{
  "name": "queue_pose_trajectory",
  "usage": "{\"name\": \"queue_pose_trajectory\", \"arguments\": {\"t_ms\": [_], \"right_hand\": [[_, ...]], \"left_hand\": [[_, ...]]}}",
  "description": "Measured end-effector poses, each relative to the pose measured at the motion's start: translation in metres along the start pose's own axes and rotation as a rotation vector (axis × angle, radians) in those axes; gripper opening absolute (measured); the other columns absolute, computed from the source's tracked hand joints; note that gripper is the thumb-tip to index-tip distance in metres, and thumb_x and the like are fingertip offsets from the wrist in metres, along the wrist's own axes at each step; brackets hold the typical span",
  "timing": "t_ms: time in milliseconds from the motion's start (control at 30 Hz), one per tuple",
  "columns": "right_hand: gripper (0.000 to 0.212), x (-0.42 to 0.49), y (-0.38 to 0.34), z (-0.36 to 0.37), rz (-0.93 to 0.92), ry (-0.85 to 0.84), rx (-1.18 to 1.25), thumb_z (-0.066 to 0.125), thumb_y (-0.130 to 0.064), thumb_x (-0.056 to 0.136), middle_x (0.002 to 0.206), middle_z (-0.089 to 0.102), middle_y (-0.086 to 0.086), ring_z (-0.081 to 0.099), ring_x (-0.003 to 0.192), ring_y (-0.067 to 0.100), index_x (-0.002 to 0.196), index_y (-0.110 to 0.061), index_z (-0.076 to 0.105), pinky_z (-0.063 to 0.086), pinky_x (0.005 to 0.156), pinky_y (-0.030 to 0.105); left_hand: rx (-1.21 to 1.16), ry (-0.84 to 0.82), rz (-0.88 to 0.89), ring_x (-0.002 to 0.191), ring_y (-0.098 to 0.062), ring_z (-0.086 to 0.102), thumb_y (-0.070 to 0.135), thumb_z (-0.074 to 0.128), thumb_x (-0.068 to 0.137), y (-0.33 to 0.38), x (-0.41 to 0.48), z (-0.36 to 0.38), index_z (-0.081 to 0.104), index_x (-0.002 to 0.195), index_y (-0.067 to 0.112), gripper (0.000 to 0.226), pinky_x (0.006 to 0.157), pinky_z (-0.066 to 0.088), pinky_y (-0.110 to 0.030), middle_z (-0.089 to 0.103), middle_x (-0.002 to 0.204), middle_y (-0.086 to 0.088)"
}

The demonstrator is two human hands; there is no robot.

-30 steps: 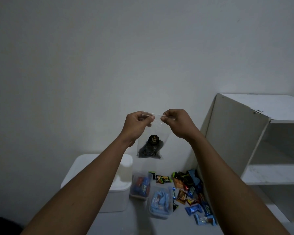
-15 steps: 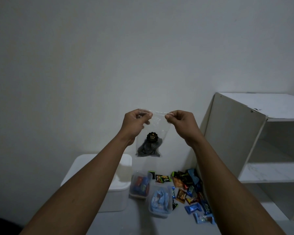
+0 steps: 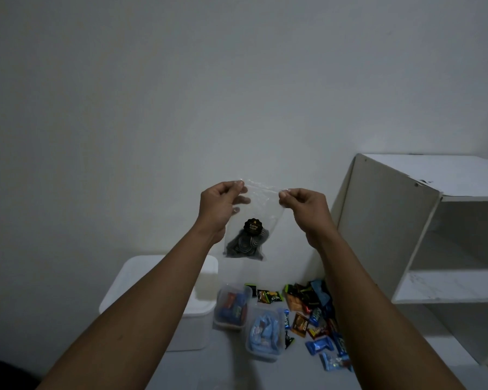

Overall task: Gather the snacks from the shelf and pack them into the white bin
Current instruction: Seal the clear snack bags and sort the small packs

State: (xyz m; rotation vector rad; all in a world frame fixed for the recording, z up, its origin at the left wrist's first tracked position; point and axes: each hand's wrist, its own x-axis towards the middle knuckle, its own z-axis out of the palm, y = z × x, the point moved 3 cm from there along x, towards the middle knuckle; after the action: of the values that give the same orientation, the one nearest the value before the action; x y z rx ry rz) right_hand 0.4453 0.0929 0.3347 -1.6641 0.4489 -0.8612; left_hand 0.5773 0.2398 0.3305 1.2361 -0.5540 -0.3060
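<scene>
Though the bag (image 3: 253, 229) hangs ahead, snacks (image 3: 299, 323) show below.

A plain, dim room in a home.
A bare white wall (image 3: 181, 108) stands behind the left hand (image 3: 219, 209) and right hand (image 3: 307, 206). Right of the right hand is a white shelf unit (image 3: 383, 220), and below both hands a pale surface (image 3: 223, 367) bears a lidded white bin (image 3: 135, 282), clear tubs (image 3: 231, 308) and loose wrapped snacks (image 3: 316, 313).

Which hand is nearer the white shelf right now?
Right. The right hand pinches the clear bag just left of the shelf; the left hand pinches its far corner.
</scene>
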Motion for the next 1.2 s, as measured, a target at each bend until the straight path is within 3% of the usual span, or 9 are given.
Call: {"name": "queue_pose_trajectory", "arguments": {"t_ms": [67, 167, 267, 400, 533, 767, 967, 1067, 1200], "right_hand": [[0.008, 0.001, 0.000, 0.001, -0.027, -0.023, -0.106, 0.072, -0.022, 0.089, 0.089, 0.072, 0.002, 0.065, 0.082, 0.008, 0.091, -0.015, 0.073, 0.052, 0.084, 0.033], [0.031, 0.006, -0.010, 0.005, -0.171, -0.049, -0.541, 0.069, -0.049, 0.082, 0.105, 0.066, -0.013, 0.061, 0.097, 0.007, 0.110, -0.035, 0.067, 0.050, 0.093, 0.048], [0.028, 0.012, -0.024, 0.019, -0.222, -0.171, -0.744, 0.062, -0.060, 0.082, 0.095, 0.068, -0.020, 0.062, 0.096, 0.007, 0.098, -0.038, 0.069, 0.045, 0.096, 0.055], [0.022, 0.018, -0.028, 0.030, -0.208, -0.219, -0.704, 0.063, -0.054, 0.082, 0.076, 0.068, -0.014, 0.065, 0.082, 0.014, 0.072, -0.035, 0.065, 0.051, 0.088, 0.057], [0.016, 0.015, -0.022, 0.035, -0.207, -0.187, -0.684, 0.062, -0.050, 0.082, 0.078, 0.067, -0.017, 0.065, 0.086, 0.012, 0.073, -0.037, 0.064, 0.050, 0.089, 0.055], [0.015, 0.011, -0.016, 0.041, -0.170, -0.071, -0.696, 0.067, -0.042, 0.087, 0.075, 0.064, -0.019, 0.061, 0.083, 0.008, 0.075, -0.034, 0.064, 0.037, 0.101, 0.058], [0.023, 0.014, -0.007, 0.046, -0.125, -0.196, -0.643, 0.063, -0.043, 0.091, 0.071, 0.065, -0.010, 0.058, 0.075, 0.010, 0.073, -0.029, 0.065, 0.042, 0.096, 0.058], [0.024, 0.014, -0.003, 0.048, -0.113, -0.202, -0.599, 0.065, -0.046, 0.089, 0.067, 0.061, -0.013, 0.056, 0.074, 0.009, 0.070, -0.032, 0.064, 0.043, 0.095, 0.059], [0.020, 0.015, 0.005, 0.042, -0.102, -0.204, -0.562, 0.066, -0.046, 0.085, 0.071, 0.068, -0.003, 0.063, 0.077, 0.018, 0.073, -0.031, 0.068, 0.046, 0.093, 0.061]], "left_hand": [[0.039, -0.002, 0.023, 0.069, -0.012, 0.067, 0.022, 0.064, 0.095, 0.000, 0.001, 0.000, 0.067, 0.092, 0.013, 0.009, 0.069, 0.046, -0.029, 0.071, 0.085, 0.003], [0.189, -0.041, 0.088, 0.068, -0.011, 0.066, 0.020, 0.063, 0.096, 0.001, 0.002, 0.001, 0.069, 0.090, 0.013, 0.011, 0.071, 0.046, -0.027, 0.071, 0.085, 0.001], [0.262, -0.110, 0.124, 0.071, -0.012, 0.068, 0.019, 0.063, 0.095, 0.001, -0.003, 0.007, 0.071, 0.094, 0.010, 0.012, 0.071, 0.047, -0.024, 0.074, 0.090, -0.002], [0.308, -0.133, 0.162, 0.074, -0.015, 0.072, 0.021, 0.065, 0.094, 0.001, -0.007, 0.011, 0.076, 0.094, 0.014, 0.013, 0.068, 0.047, -0.021, 0.076, 0.091, 0.001], [0.430, -0.105, 0.206, 0.071, -0.014, 0.073, 0.025, 0.067, 0.092, 0.000, -0.003, 0.005, 0.078, 0.089, 0.023, 0.011, 0.066, 0.050, -0.028, 0.076, 0.088, 0.003], [0.557, -0.092, 0.217, 0.068, -0.008, 0.072, 0.027, 0.067, 0.092, -0.004, 0.000, 0.001, 0.078, 0.091, 0.017, 0.014, 0.066, 0.056, -0.034, 0.075, 0.084, 0.006], [0.542, -0.040, 0.256, 0.067, -0.007, 0.070, 0.025, 0.066, 0.093, -0.012, -0.004, -0.003, 0.076, 0.089, 0.016, 0.014, 0.062, 0.048, -0.017, 0.074, 0.083, 0.006], [0.478, 0.023, 0.257, 0.068, -0.009, 0.070, 0.022, 0.064, 0.094, -0.017, -0.005, -0.003, 0.073, 0.088, 0.015, 0.013, 0.070, 0.055, -0.027, 0.074, 0.085, 0.005], [0.424, 0.058, 0.260, 0.069, -0.013, 0.069, 0.019, 0.064, 0.094, -0.022, -0.004, -0.004, 0.072, 0.088, 0.015, 0.012, 0.074, 0.058, -0.036, 0.072, 0.082, 0.000]]}}
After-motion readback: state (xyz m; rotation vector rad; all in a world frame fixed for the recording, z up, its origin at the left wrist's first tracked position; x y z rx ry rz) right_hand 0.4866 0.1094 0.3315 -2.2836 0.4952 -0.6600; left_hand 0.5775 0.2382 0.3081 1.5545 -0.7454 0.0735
